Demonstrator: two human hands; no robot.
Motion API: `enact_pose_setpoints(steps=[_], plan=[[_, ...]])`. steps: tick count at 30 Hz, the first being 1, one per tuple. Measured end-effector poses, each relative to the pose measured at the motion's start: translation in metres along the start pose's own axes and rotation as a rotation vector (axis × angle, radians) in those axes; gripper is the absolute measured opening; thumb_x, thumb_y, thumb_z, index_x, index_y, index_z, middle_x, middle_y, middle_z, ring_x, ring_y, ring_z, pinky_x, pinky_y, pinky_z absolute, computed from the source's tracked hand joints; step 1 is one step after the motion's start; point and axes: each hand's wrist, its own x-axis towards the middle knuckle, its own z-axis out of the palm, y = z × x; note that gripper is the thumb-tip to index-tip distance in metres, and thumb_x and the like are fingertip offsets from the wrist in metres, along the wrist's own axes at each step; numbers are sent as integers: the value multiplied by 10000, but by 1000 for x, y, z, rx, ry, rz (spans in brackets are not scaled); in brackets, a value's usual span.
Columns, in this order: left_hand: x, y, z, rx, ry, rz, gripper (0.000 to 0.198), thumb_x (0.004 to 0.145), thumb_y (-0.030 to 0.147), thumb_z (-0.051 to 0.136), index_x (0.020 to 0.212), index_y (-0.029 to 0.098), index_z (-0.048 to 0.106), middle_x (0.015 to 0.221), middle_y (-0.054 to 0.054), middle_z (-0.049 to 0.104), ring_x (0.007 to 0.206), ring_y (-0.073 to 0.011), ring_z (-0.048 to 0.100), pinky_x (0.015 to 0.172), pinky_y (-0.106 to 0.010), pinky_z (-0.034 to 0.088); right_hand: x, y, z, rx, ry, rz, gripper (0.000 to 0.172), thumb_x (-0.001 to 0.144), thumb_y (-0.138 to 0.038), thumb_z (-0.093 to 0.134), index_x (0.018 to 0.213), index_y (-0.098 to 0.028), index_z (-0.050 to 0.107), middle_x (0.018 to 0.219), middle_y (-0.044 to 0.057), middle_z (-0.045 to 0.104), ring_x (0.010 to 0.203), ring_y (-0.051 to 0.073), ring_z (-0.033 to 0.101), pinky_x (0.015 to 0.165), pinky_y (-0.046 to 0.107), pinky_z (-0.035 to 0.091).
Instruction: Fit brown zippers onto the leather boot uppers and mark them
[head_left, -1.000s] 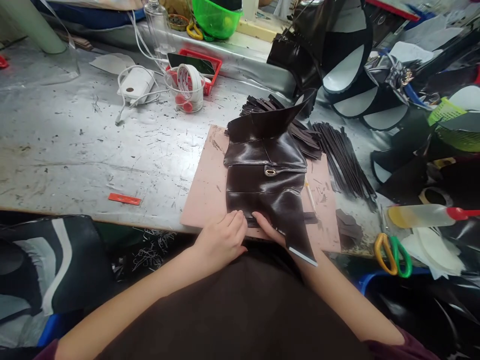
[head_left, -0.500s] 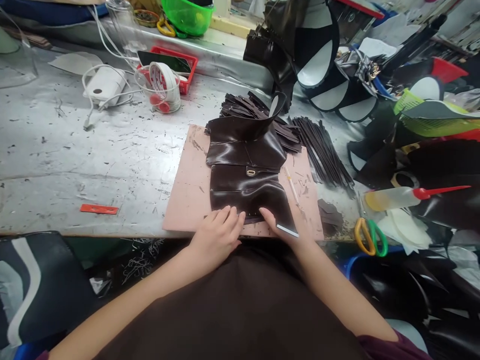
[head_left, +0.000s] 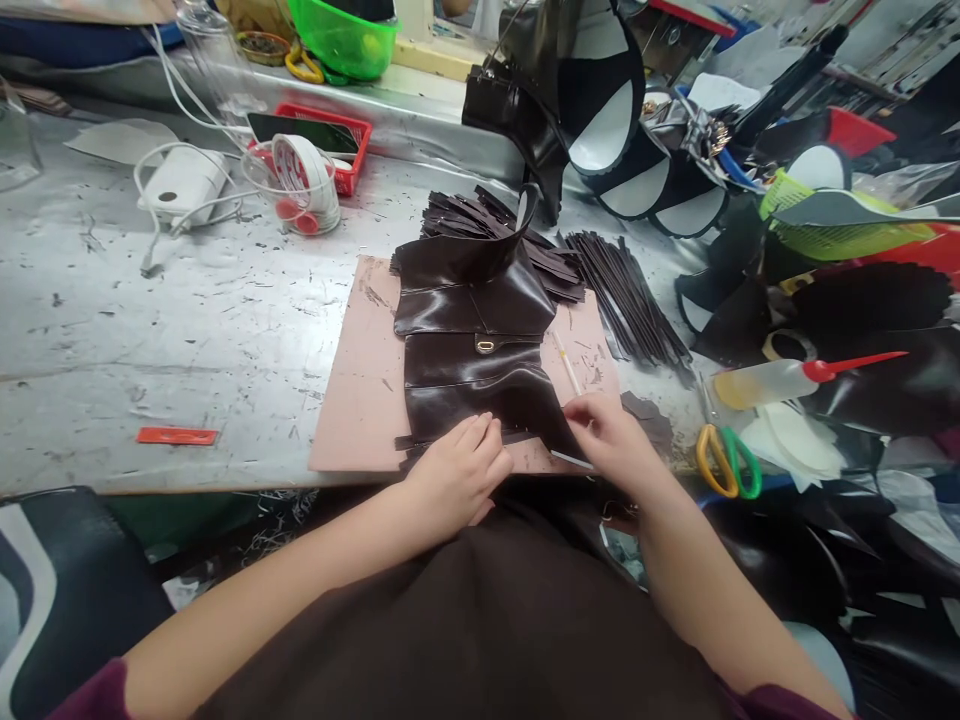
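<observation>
A glossy dark brown leather piece (head_left: 480, 385) with a small gold buckle (head_left: 486, 346) lies on a pink board (head_left: 337, 400). Its upper section curls up at the far end. My left hand (head_left: 461, 475) is closed at the near edge, fingers pressed together; the fingertips are partly hidden. Thin dark strips (head_left: 409, 445) stick out beside it. At the right near corner, my right hand (head_left: 615, 440) pinches the leather's edge between thumb and fingers. A white strip (head_left: 571, 459) shows along that corner. A thin white stick, like a pen (head_left: 568, 362), rests right of the leather.
Bundles of dark leather strips (head_left: 630, 300) lie behind and to the right. Scissors (head_left: 724, 450) and a red-tipped bottle (head_left: 765, 384) are at the right. An orange blade-like tool (head_left: 176, 436), a charger (head_left: 184, 185), tape rolls (head_left: 300, 170) and a red basket (head_left: 360, 160) occupy the left.
My right hand has moved up and outward from the near edge to the leather's right corner. My left hand stays at the near edge. The view has shifted slightly.
</observation>
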Motion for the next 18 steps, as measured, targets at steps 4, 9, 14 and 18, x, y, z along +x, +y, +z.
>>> enact_pose_setpoints(steps=[4, 9, 14, 18], plan=[[2, 2, 6, -12, -9, 22, 583, 673, 525, 616, 1075, 117, 508, 1347, -187, 374, 1225, -347, 342, 991, -438, 294, -6, -3, -2, 320, 23, 163, 306, 691, -483, 528, 755, -189, 581, 724, 25, 618, 675, 169, 568, 633, 293, 452], [9, 2, 7, -62, 16, 17, 561, 670, 476, 639, 1063, 93, 520, 1306, -207, 423, 1188, -340, 394, 956, -407, 341, 8, -8, 11, 256, 162, 205, 189, 623, -353, 597, 700, -181, 581, 663, 22, 636, 625, 166, 578, 638, 305, 458], [19, -3, 6, -106, 1, 68, 585, 662, 495, 628, 1047, 66, 525, 1300, -224, 422, 1184, -315, 406, 958, -361, 342, 27, 4, 10, 219, 73, 206, 166, 629, -317, 593, 707, -170, 599, 636, 16, 630, 614, 161, 580, 629, 295, 458], [27, -5, 0, -88, -31, 64, 525, 659, 489, 626, 1014, 112, 542, 1340, -173, 395, 1108, -316, 456, 863, -386, 388, 32, 9, 10, 199, 54, 197, 181, 631, -328, 592, 714, -167, 595, 653, 13, 623, 635, 156, 577, 627, 279, 449]])
